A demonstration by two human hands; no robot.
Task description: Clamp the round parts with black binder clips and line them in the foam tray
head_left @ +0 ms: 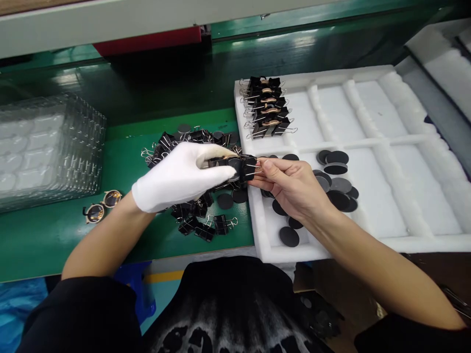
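Observation:
My left hand [180, 176], in a white glove, is closed around a black binder clip [241, 168] with a dark round disc pinched at it. My bare right hand [290, 185] pinches the clip's wire handles from the right. Both hands meet above the left edge of a white foam tray [371, 142]. Under the left hand lies a pile of loose black binder clips [195, 215] on the green belt. A row of clipped pieces [267, 108] lies in the tray's top left compartment. Loose black discs [336, 176] lie in the tray's lower compartments.
A stack of clear plastic blister trays [47, 147] stands at the left. Two small round gold-rimmed lenses [101, 206] lie on the green belt [44, 235] in front of it. More white foam trays [445, 63] are at the far right.

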